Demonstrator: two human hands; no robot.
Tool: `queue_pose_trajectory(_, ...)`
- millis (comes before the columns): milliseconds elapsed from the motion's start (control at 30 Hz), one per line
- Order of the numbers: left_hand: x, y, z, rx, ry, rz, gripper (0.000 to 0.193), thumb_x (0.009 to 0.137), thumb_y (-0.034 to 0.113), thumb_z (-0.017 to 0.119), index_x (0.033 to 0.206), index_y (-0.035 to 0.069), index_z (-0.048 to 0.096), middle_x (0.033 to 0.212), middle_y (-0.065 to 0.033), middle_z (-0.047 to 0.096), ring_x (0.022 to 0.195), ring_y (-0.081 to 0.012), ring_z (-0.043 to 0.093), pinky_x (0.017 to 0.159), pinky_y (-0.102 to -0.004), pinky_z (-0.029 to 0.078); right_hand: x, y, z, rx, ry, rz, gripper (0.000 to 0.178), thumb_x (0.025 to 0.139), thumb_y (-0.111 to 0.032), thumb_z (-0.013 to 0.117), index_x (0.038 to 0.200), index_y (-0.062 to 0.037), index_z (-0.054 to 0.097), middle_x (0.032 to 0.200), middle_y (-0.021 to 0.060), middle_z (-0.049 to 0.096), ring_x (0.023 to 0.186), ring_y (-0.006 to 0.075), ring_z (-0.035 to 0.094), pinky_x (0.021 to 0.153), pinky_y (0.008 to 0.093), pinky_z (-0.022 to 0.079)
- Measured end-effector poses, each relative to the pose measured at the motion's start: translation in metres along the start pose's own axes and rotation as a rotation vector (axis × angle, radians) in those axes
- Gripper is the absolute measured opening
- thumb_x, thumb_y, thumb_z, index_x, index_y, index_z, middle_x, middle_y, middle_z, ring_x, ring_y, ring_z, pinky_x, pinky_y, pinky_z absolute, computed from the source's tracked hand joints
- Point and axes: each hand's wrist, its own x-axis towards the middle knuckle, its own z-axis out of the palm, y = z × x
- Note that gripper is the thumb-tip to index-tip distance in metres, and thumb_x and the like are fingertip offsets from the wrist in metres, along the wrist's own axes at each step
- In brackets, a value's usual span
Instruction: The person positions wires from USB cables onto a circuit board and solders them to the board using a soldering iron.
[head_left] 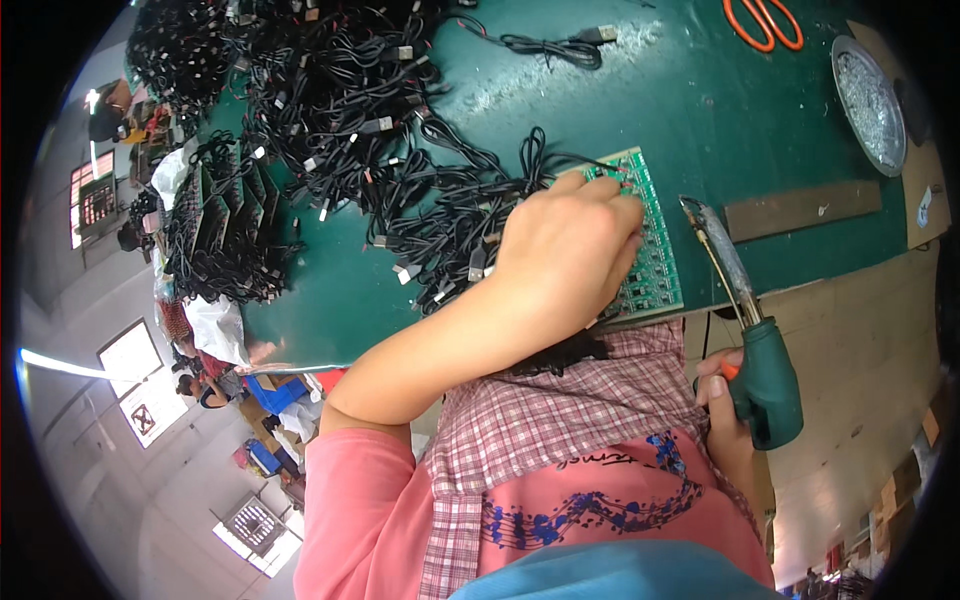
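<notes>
My left hand (570, 245) is closed over a green circuit board (655, 235) near the table's front edge, its fingers bent down onto the board. Its fingertips are hidden, so what they pinch cannot be made out. A black cable (570, 157) runs past the knuckles to the board's far end. Right of the board, my right hand (722, 390) grips a soldering gun (770, 385) with a dark green body and an orange trigger. The gun's metal tip points up and left, apart from the board. Black USB cables (450, 215) lie heaped beside my left hand.
More cables (320, 70) pile up at the far left, near a stack of boards with cables (225, 220). Orange-handled scissors (765, 25), a round metal dish (868, 105) and a flat brown bar (800, 210) lie to the right. One coiled cable (555, 45) rests at the back.
</notes>
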Motion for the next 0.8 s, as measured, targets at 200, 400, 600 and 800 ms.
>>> queue_pose_trajectory(200,0.076,-0.097,-0.058,0.190,0.477,-0.538,0.025,0.084,0.013,0.068,0.103,0.000,0.060,0.087,-0.0116,0.063,0.076,-0.0296,0.062,0.068,-0.0380,0.051,0.009,-0.003,0.003,0.052,0.012,-0.093,0.012,0.092,-0.004,0.054,0.102,0.0000,0.057,0.084,0.0061,0.060,0.071,0.0098,0.056,0.064,0.0260,0.047)
queue_pose_trajectory(400,0.083,-0.077,-0.068,-0.524,0.457,-0.418,0.031,0.083,0.008,0.069,0.109,-0.005,0.058,0.078,-0.0050,0.062,0.069,-0.0135,0.056,0.065,-0.0275,0.046,0.012,0.008,-0.002,-0.039,-0.030,-0.128,0.021,0.092,-0.003,0.054,0.111,-0.0001,0.047,0.091,0.0124,0.059,0.065,0.0116,0.052,0.059,0.0274,0.046)
queue_pose_trajectory(600,0.088,-0.077,-0.082,-0.114,0.440,-0.509,0.029,0.088,0.019,0.070,0.099,-0.005,0.061,0.080,-0.0097,0.066,0.074,-0.0185,0.063,0.065,-0.0312,0.050,0.019,-0.001,0.007,0.062,0.152,-0.141,0.016,0.091,-0.004,0.054,0.106,0.0009,0.050,0.085,0.0104,0.057,0.063,0.0113,0.051,0.058,0.0273,0.045)
queue_pose_trajectory(800,0.101,-0.087,-0.047,-0.265,0.317,-0.296,0.029,0.087,0.015,0.071,0.106,-0.002,0.059,0.092,-0.0135,0.069,0.087,-0.0267,0.067,0.071,-0.0373,0.053,0.022,-0.006,-0.008,-0.034,0.042,-0.231,0.019,0.092,-0.005,0.057,0.109,0.0003,0.050,0.094,0.0101,0.062,0.071,0.0109,0.057,0.065,0.0255,0.049)
